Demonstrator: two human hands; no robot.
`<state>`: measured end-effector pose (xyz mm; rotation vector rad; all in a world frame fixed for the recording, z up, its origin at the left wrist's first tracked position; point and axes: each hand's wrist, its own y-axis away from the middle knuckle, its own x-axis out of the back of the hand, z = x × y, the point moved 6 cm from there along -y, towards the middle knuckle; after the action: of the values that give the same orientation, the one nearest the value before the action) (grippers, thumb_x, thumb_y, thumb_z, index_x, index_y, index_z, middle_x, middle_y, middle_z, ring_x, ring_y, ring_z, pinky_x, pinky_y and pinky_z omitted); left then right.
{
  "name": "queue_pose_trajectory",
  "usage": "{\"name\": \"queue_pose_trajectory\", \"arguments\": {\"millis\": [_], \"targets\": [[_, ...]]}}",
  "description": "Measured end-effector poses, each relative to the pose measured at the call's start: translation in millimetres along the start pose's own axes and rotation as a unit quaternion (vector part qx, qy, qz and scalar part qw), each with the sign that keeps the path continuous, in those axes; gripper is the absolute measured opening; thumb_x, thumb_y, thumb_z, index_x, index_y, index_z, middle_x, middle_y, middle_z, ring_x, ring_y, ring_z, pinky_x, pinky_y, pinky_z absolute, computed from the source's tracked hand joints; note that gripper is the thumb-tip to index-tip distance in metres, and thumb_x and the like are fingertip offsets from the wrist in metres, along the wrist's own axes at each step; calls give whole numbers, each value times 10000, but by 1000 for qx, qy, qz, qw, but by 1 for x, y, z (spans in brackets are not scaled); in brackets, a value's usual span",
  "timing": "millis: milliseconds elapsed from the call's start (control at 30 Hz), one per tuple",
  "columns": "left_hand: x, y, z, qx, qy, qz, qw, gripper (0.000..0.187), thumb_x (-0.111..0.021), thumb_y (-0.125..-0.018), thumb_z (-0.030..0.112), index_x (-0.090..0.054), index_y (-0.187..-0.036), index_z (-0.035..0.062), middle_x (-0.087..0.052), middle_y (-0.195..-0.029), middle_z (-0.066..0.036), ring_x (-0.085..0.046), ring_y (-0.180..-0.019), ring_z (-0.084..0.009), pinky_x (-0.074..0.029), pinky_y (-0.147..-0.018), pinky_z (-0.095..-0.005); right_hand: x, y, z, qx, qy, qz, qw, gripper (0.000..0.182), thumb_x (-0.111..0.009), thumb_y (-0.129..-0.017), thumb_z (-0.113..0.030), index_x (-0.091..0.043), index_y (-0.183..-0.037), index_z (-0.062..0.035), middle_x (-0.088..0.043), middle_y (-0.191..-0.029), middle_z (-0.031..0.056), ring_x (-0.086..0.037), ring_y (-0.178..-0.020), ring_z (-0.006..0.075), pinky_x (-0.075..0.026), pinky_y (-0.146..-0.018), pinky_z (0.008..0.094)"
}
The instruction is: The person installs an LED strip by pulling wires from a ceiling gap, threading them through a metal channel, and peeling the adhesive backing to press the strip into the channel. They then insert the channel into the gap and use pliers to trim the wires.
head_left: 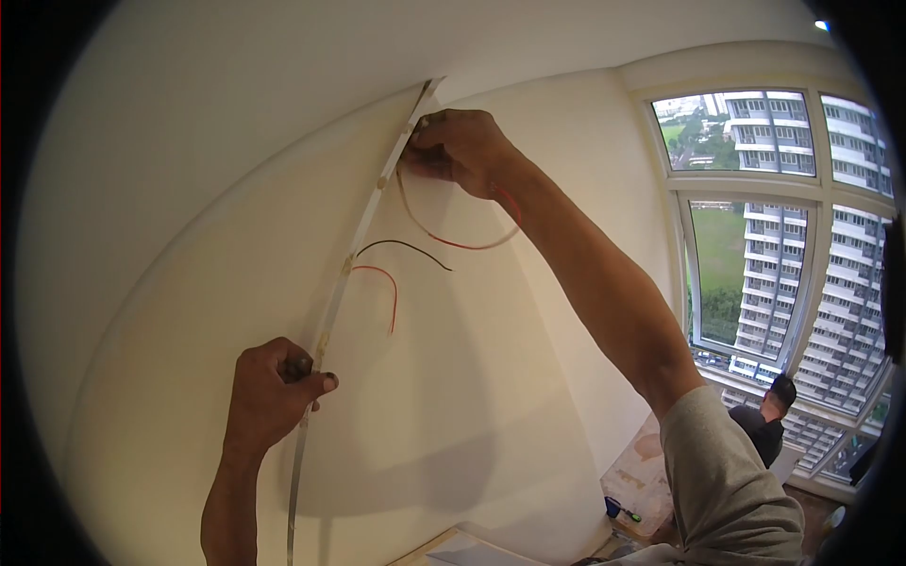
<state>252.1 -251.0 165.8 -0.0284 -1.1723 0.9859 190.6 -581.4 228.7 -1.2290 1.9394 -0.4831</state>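
A long, thin pale strip with tan patches runs steeply from near the ceiling down past the bottom of the view. Lower down, my left hand is closed on it, thumb and fingers pinching its edges. Near the top end, my right hand is closed at the strip, its fingertips partly hidden. From beside that hand hangs a looped red and pale wire, passing by my wrist. A short black wire and a short red wire stick out from the strip's middle, their ends loose.
Behind the strip is a cream wall, meeting the ceiling above. Large windows stand at right. Below them another person is at the lower right. A stained board with a blue-and-green tool lies below.
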Motion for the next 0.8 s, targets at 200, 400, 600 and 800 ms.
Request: {"name": "queue_pose_trajectory", "arguments": {"millis": [200,400,600,800], "targets": [[-2,3,3,0,-3,-4,1000,256,-841,-745,57,-611,-810,-35,-643,-651,-88,-668,-567,-147,-524,-540,-285,-5,9,-8,-38,12,15,999,185,-696,-955,-133,-637,-1032,24,-664,-1021,121,-686,-860,232,-608,-824,366],[-1,2,3,-5,-28,-27,999,283,-853,-716,58,-602,-819,-19,-650,-694,-88,-666,-595,-154,-543,-574,-302,-6,8,-4,-13,22,21,999,355,-719,-973,-232,-623,-1135,68,-660,-1093,131,-677,-925,220,-604,-857,370],[6,-10,12,-30,-102,-100,989,349,-868,-775,171,-663,-948,-53,-706,-773,-106,-686,-699,-153,-549,-653,-299,-2,4,-3,-1,7,6,1000,368,-700,-981,-192,-593,-1176,100,-638,-1150,156,-674,-950,253,-620,-877,377],[12,-33,49,-19,5,-120,993,300,-812,-859,192,-683,-1018,-27,-712,-779,-81,-703,-713,-148,-538,-626,-285,-2,5,-5,11,16,-3,1000,332,-618,-1029,-191,-589,-1208,87,-610,-1183,166,-637,-1021,257,-597,-891,384]]}}
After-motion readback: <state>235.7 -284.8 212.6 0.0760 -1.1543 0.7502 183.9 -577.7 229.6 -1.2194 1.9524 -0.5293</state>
